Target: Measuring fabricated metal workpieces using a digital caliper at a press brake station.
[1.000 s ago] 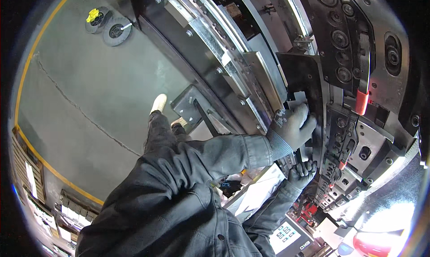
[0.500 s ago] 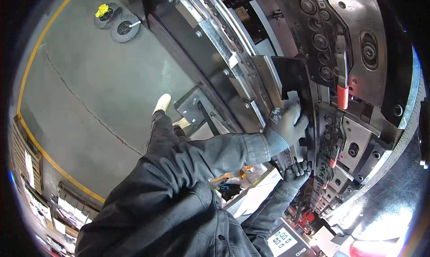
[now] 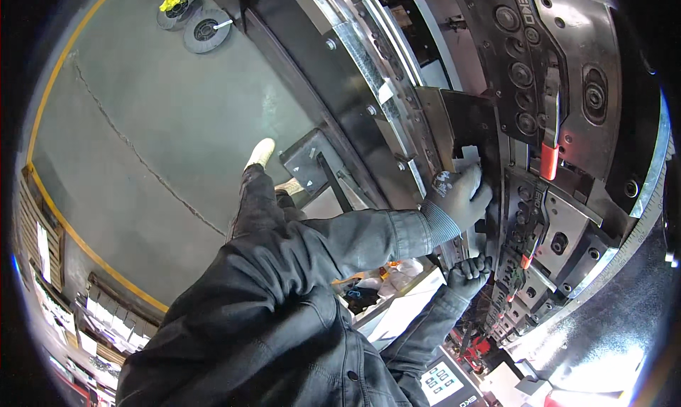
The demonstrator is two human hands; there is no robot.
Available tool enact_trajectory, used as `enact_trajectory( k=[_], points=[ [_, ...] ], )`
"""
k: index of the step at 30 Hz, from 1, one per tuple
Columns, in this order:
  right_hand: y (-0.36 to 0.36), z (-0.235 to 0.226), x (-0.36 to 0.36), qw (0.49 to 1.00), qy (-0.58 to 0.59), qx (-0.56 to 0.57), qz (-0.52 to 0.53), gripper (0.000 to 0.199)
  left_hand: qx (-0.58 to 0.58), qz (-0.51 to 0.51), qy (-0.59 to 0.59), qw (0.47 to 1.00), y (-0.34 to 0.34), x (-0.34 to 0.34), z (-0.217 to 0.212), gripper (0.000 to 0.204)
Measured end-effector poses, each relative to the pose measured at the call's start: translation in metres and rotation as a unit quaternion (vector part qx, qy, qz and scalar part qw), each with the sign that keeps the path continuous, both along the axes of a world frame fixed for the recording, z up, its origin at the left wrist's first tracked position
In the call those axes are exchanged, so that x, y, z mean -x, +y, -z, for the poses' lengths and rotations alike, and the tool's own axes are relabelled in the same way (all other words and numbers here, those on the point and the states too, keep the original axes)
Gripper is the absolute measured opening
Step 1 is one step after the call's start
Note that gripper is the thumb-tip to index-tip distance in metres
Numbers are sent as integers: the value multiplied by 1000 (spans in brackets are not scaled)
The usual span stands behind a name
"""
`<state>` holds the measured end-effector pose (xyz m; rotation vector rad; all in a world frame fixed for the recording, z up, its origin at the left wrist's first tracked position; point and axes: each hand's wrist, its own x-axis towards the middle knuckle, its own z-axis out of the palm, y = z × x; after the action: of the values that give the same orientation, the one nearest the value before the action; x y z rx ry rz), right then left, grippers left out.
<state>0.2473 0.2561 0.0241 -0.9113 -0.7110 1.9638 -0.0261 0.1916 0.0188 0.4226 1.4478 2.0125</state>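
At 3 o'clock in our view, we have a grey metal piece (image 3: 469,154) against a dark plate (image 3: 468,114), its long axis running roughly from 12 to 6 o'clock. Beside it runs the machine bed (image 3: 362,58); toward 2 o'clock we see a clamp with a red handle (image 3: 550,161). Grey floor (image 3: 170,123) spreads at 9 o'clock. Our gloved left hand (image 3: 460,198) is partly closed, grasping the piece; our right hand (image 3: 468,276) is curled near its 6 o'clock end, and we cannot tell whether it grips.
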Motion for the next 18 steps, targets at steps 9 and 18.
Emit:
enact_trajectory(
  k=[9, 18],
  points=[
    [0, -1, 7, 1000, -16, 12, -8, 14, -15, 8, -32, 999, -2, 0, -1, 7],
    [-16, -10, 8, 999, -25, 18, -18, 13, 19, 27, 1, 999, -10, 5, -2, 4]
  ],
)
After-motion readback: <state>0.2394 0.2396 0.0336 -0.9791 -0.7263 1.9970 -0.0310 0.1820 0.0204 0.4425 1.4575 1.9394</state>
